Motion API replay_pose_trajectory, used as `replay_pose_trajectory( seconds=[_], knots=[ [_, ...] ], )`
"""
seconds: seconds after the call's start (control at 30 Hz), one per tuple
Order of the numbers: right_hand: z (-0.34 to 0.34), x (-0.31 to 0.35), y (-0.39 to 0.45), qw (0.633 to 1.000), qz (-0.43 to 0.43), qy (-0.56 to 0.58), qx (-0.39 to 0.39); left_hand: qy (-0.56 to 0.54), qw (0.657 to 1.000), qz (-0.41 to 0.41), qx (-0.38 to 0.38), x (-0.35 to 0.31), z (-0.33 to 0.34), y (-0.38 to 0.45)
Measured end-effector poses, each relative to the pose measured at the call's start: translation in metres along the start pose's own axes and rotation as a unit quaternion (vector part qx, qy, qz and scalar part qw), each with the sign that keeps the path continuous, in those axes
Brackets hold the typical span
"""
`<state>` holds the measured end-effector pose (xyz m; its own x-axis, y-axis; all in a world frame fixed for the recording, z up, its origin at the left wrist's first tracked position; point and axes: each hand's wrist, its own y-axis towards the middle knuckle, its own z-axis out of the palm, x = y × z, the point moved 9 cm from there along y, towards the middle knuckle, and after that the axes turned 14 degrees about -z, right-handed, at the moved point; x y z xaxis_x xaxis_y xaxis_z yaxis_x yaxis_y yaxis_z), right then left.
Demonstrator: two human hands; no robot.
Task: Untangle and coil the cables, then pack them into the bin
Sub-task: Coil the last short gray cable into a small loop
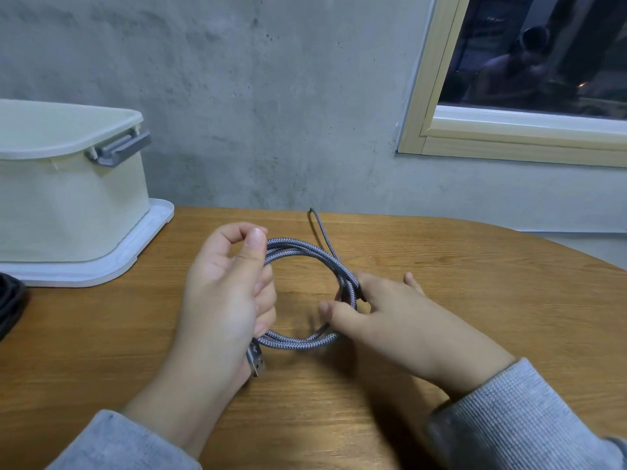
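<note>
A grey braided USB cable (pixel 307 253) is wound into a loop of several turns above the wooden table (pixel 458 266). My left hand (pixel 224 293) grips the loop's left side, thumb on top, and the metal USB plug (pixel 256 361) sticks out below the palm. My right hand (pixel 390 317) pinches the loop's right side between thumb and fingers. The cable's loose tail (pixel 320 228) runs away toward the table's far edge. The pale bin (pixel 68 205) stands at the far left on its white lid (pixel 142 239).
A dark cable bundle (pixel 10 307) lies at the left edge in front of the bin. A grey concrete wall rises behind the table, with a wood-framed window (pixel 509 137) at the upper right. The table edge curves away at the right.
</note>
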<state>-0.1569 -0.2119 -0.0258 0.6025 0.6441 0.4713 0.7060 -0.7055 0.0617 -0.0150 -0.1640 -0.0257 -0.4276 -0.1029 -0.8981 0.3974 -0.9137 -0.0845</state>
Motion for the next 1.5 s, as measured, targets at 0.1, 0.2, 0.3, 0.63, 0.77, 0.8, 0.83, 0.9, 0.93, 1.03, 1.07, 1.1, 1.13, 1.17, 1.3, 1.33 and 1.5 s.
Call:
replay_pose_trajectory(
  seconds=[0.1,0.2,0.3,0.63,0.77,0.8,0.83,0.9,0.93,1.03,1.07,1.1,1.13,1.17,1.3,1.33,1.5],
  knots=[
    [0.003,0.0,0.0,1.0,0.007,-0.005,0.021,-0.021,1.0,-0.001,0.01,-0.002,0.002,-0.001],
    [0.005,0.002,0.001,0.999,0.001,0.032,0.018,-0.026,0.999,-0.019,0.017,-0.002,0.003,0.001],
    [0.005,0.003,0.002,0.999,-0.004,0.032,0.018,-0.013,0.999,-0.038,0.021,0.0,0.004,0.002],
    [0.001,0.003,0.004,0.999,-0.03,-0.01,-0.03,0.012,0.993,-0.087,0.081,0.003,0.018,-0.005],
    [-0.002,0.009,0.003,0.997,-0.057,0.0,-0.049,0.01,0.996,-0.08,0.047,-0.001,0.009,-0.001],
    [-0.003,0.01,0.003,0.997,-0.061,0.0,-0.057,0.008,0.996,-0.08,0.035,-0.001,0.005,0.0],
    [-0.005,0.01,0.002,0.996,-0.063,-0.003,-0.062,0.007,0.996,-0.082,0.026,-0.002,0.002,0.002],
    [-0.005,0.009,0.001,0.996,-0.065,-0.013,-0.065,0.008,0.996,-0.088,0.022,-0.001,-0.001,0.003],
    [-0.005,0.009,0.0,0.996,-0.063,-0.011,-0.069,0.006,0.995,-0.093,0.028,0.0,0.0,0.004],
    [-0.012,0.006,-0.002,0.992,-0.056,0.007,-0.116,-0.006,0.992,-0.113,0.06,0.003,0.007,0.002],
    [-0.015,0.006,-0.002,0.99,-0.059,0.002,-0.128,-0.01,0.99,-0.119,0.07,0.004,0.01,0.001],
    [-0.017,0.007,-0.001,0.988,-0.063,-0.01,-0.14,-0.013,0.99,-0.122,0.075,0.004,0.011,0.001],
    [-0.019,0.009,-0.001,0.985,-0.07,-0.028,-0.154,-0.013,0.989,-0.124,0.078,0.005,0.012,0.0],
    [-0.022,0.01,-0.001,0.981,-0.077,-0.047,-0.171,-0.012,0.989,-0.124,0.079,0.006,0.013,-0.001],
    [-0.029,0.008,-0.004,0.971,-0.077,-0.069,-0.214,-0.015,0.988,-0.129,0.085,0.009,0.016,-0.002],
    [-0.031,0.01,-0.006,0.97,-0.081,-0.05,-0.221,-0.015,0.988,-0.129,0.088,0.009,0.017,-0.002],
    [-0.034,0.029,-0.007,0.952,-0.16,-0.02,-0.258,-0.012,0.983,-0.146,0.113,0.013,0.021,-0.005]
  ],
)
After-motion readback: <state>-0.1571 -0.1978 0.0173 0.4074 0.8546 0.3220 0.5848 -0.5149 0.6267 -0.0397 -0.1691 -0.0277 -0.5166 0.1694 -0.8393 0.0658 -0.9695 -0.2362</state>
